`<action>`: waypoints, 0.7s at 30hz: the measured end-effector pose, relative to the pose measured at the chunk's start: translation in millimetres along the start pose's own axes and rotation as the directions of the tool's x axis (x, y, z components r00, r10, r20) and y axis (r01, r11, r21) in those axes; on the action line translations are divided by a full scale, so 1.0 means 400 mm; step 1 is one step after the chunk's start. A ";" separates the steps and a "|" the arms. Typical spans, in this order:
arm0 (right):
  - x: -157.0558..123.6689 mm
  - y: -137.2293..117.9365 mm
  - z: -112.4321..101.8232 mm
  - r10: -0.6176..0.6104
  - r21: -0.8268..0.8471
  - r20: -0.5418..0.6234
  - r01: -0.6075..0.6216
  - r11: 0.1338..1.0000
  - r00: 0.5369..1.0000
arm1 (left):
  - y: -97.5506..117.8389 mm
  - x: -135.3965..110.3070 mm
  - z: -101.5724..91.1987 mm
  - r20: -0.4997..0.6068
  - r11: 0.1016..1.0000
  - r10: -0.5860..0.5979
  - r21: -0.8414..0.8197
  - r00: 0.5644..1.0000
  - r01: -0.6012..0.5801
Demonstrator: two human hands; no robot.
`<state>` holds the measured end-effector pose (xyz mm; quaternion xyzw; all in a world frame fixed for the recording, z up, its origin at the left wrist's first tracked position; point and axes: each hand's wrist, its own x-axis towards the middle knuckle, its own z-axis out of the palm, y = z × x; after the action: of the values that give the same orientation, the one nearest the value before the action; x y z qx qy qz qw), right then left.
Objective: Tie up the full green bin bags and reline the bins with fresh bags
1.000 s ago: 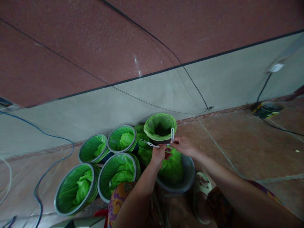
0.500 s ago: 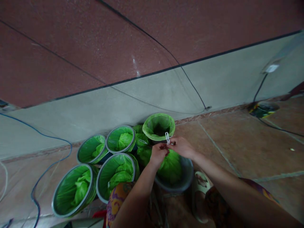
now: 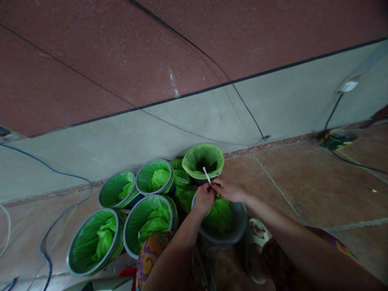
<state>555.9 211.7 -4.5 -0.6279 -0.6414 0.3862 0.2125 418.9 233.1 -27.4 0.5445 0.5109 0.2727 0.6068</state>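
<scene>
Brown tiled floor point(image 3: 303, 182) by a grey wall, my left hand point(image 3: 203, 199) and right hand point(image 3: 228, 191) close together, both pinching the thin white drawstring point(image 3: 207, 175) of a crinkled green bag point(image 3: 220, 214), bunched in the grey bin point(image 3: 239, 226) beneath them.

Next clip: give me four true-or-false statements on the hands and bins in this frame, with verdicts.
1. The left hand and right hand both pinch a white string. True.
2. The green bag under the hands sits in a grey bin. True.
3. The bin against the wall is lined in red. False: it is lined in green.
4. The blue cable lies to the right of the bins. False: it lies to their left.
</scene>
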 end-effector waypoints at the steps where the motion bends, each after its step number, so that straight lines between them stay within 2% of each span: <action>1: 0.001 0.002 0.000 -0.004 -0.009 -0.001 0.004 1.000 1.000 | -0.001 0.001 0.000 0.000 1.000 -0.005 0.002 1.000 0.005; 7: 0.001 -0.001 -0.013 -0.003 -0.140 -0.039 -0.002 0.990 0.999 | 0.012 -0.007 -0.002 -0.049 0.994 -0.104 -0.042 0.993 0.102; 11: -0.001 -0.001 -0.014 0.063 -0.256 -0.046 -0.072 0.964 0.997 | 0.030 -0.019 -0.001 -0.074 0.977 -0.179 -0.132 0.981 0.169; 15: -0.001 0.002 -0.011 0.070 -0.267 -0.057 -0.083 0.960 0.996 | 0.043 -0.028 -0.003 -0.105 0.948 -0.232 -0.247 0.967 0.200; 18: -0.004 0.001 -0.011 0.042 -0.276 -0.040 -0.051 0.960 0.998 | 0.039 -0.025 -0.007 -0.112 0.949 -0.202 -0.268 0.973 0.167; 21: -0.007 -0.001 -0.013 0.039 -0.297 0.003 -0.036 0.954 0.999 | 0.021 -0.014 -0.011 -0.122 0.982 -0.094 -0.175 0.988 0.072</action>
<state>559.9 210.1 -0.5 -0.6629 -0.6811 0.2924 0.1056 414.9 232.1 -17.3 0.4501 0.5466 0.3246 0.6272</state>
